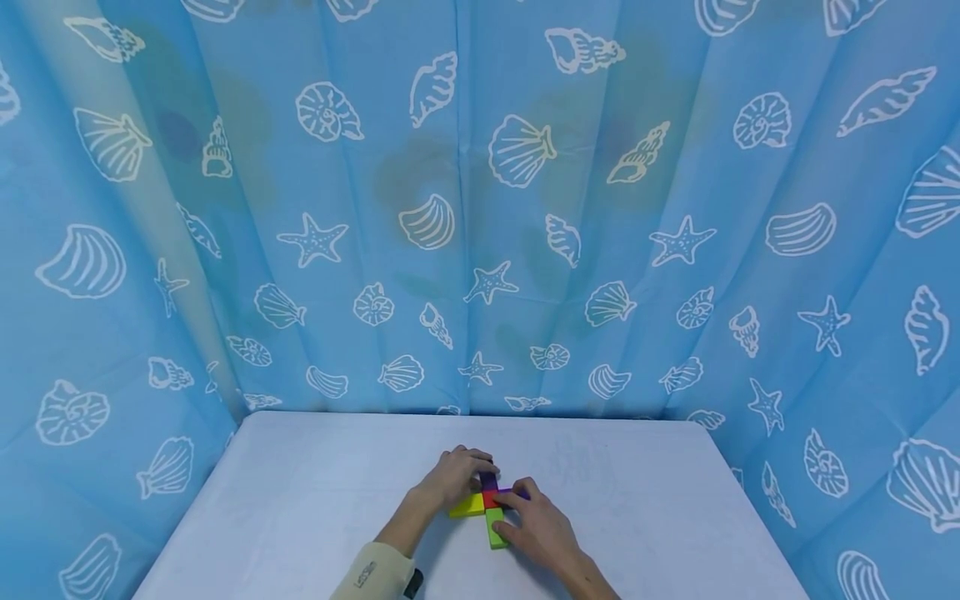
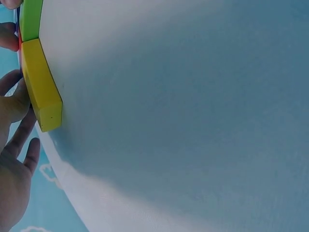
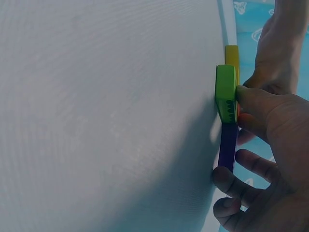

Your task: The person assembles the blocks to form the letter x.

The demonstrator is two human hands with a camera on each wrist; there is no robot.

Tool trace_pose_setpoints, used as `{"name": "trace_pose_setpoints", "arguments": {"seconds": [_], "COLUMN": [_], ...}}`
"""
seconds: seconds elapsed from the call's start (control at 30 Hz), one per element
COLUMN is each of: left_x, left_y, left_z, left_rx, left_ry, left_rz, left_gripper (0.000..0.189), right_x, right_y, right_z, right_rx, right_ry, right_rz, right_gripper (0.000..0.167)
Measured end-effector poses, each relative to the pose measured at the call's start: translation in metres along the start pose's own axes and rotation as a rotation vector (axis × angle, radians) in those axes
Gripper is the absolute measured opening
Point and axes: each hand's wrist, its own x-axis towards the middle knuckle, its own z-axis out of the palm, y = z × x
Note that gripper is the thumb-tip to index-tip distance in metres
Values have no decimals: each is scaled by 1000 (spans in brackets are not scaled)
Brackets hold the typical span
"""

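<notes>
Blocks lie in a cross on the table: a red block (image 1: 490,499) in the centre, a yellow block (image 1: 467,506) to its left, a lime green block (image 1: 496,528) in front, a purple block (image 1: 513,495) to its right and a dark purple block (image 1: 488,480) behind. My left hand (image 1: 454,477) holds the dark purple block, fingers over its far end and thumb by its left side. Fingers of my right hand (image 1: 543,528) spread over the cross. Its thumb touches the green block (image 3: 225,84), while another fingertip is at the end of the purple block (image 3: 228,147).
A white-covered table (image 1: 315,475) carries the blocks. Blue curtains (image 1: 480,208) with white shell and starfish prints stand behind it and along both sides. On my left forearm is a pale sleeve (image 1: 375,573) with a dark band near the cuff.
</notes>
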Motion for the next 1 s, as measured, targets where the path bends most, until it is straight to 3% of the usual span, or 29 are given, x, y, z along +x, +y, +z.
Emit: {"name": "trace_pose_setpoints", "arguments": {"seconds": [0.17,0.4,0.6,1.0], "left_x": [-1,-2,-5,-5], "left_y": [-1,-5,-6,-2], "left_z": [0,0,-4,-7], "left_rx": [12,23,42,69], "left_ry": [-25,-131,-180,-159], "left_rz": [6,-13,-24,-45], "left_gripper": [38,47,51,54], "right_x": [0,-2,-3,-2], "right_y": [0,-1,0,0], "right_z": [0,1,2,-2], "right_rx": [-7,-6,-7,-13], "right_ry": [-5,-3,2,9], "right_rz": [10,25,5,-20], "right_gripper": [49,49,49,50]}}
